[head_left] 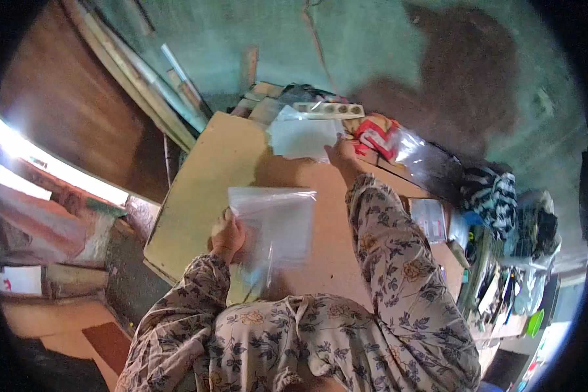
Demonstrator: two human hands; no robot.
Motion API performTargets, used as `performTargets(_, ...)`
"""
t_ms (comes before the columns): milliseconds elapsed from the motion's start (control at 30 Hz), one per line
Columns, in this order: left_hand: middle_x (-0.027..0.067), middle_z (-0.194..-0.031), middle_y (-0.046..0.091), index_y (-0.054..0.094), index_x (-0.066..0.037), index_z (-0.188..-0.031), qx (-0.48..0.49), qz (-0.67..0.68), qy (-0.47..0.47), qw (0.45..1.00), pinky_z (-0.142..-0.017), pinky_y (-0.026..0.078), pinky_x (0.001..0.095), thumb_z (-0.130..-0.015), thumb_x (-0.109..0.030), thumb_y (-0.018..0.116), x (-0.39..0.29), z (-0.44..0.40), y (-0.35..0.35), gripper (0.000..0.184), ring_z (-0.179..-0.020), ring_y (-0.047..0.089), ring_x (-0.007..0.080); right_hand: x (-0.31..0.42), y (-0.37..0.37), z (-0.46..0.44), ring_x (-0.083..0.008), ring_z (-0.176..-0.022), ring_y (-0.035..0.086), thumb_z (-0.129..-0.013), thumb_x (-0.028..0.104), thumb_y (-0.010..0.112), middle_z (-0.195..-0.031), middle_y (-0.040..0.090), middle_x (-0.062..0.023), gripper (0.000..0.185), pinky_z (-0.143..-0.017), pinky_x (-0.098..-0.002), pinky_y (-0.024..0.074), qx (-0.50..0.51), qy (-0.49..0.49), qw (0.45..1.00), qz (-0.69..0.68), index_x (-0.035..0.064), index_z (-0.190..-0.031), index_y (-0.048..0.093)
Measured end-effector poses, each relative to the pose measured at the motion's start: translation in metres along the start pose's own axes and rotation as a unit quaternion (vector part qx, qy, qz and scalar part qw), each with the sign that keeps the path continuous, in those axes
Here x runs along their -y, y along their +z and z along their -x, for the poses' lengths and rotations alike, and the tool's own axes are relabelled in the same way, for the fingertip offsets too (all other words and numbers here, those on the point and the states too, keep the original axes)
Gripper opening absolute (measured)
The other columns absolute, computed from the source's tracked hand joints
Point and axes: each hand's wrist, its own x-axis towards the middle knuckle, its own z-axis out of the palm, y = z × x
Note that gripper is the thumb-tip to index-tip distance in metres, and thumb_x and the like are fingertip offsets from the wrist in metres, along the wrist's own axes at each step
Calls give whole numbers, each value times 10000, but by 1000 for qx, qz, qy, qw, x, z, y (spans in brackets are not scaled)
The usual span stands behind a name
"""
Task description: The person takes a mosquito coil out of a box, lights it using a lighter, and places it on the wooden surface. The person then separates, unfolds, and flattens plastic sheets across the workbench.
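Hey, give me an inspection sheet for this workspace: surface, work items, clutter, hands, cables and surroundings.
Surface: tan tabletop, with shadows across it.
Work items: clear plastic bag over the near part; white stack near the far edge, sheets or bags unclear.
Clutter: red-and-white package right of the stack; black-and-white striped cloth farther right.
Hands: left hand grips the plastic bag's left side; right hand is at the white stack's right edge, grip unclear.
Cables: power strip just behind the stack; thin brownish line up the wall, possibly a cord.
Surroundings: green wall behind; long boards at the left.
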Motion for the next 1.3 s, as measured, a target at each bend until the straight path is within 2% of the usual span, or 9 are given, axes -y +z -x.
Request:
performTargets(133,191,-858,528,455,-22,-966,28,28,-20,999,-637,434,437,-705,-179,485,1,0,0,307,-742,526,361,19,-2,-3,-338,-872,550,-651,278,650,-943,550,-235,641,-751,-382,445,-18,46,997,67,-57,-1124,376)
performTargets(300,187,-822,537,456,-21,-960,-10,19,7,1000,-622,435,439,-707,-184,482,2,0,3,301,-703,529,365,-1,6,0,-263,-809,563,-672,189,625,-886,571,-119,405,-666,-363,459,24,25,981,-189,-4,-997,478)
performTargets(433,198,-820,537,452,-25,-979,9,10,6,1000,-626,431,447,-715,-181,476,2,-1,0,308,-709,530,367,-71,-6,52,-130,-632,503,-735,87,547,-775,523,-15,227,-544,-254,429,103,114,729,-667,29,-950,503)
performTargets(567,206,-903,541,449,-46,-1004,53,88,-80,991,-652,422,445,-767,-227,449,0,-1,-9,299,-746,536,358,-130,-62,160,-93,-580,462,-714,9,531,-736,512,-7,256,-494,-219,392,131,138,724,-663,62,-963,510)
performTargets(733,164,-949,553,482,-53,-987,-25,228,-114,967,-660,435,425,-818,-278,388,87,-44,78,297,-742,566,308,-158,-52,262,-186,-693,567,-699,69,559,-822,583,-71,317,-556,-278,455,52,195,881,-427,24,-1008,503)
performTargets(867,95,-995,550,500,-61,-1044,50,662,-368,652,-731,462,375,-837,-283,316,48,-115,24,355,-889,543,225,-131,-25,295,-277,-747,576,-687,114,570,-803,585,-117,366,-614,-335,465,-115,162,955,-221,30,-1033,486)
performTargets(1067,83,-868,565,512,-20,-941,-53,691,-400,600,-554,460,322,-773,-154,425,79,-155,43,232,-707,559,214,-81,-54,257,-347,-939,502,-637,177,599,-1075,478,-190,552,-785,-421,414,-38,187,982,-14,71,-1145,411)
performTargets(1167,70,-796,569,518,-20,-898,-132,682,-445,565,-469,443,281,-742,-33,461,101,-153,83,167,-616,550,167,-50,-69,211,-345,-1127,328,-634,222,612,-1249,306,-189,668,-904,-449,302,-47,52,996,52,109,-1227,325)
performTargets(1300,78,-740,566,525,-11,-816,-186,609,-377,673,-389,392,262,-744,-23,460,61,-123,45,98,-515,517,148,13,-50,126,-349,-1166,272,-671,228,579,-1272,273,-184,667,-949,-439,255,31,-142,985,89,134,-1262,286)
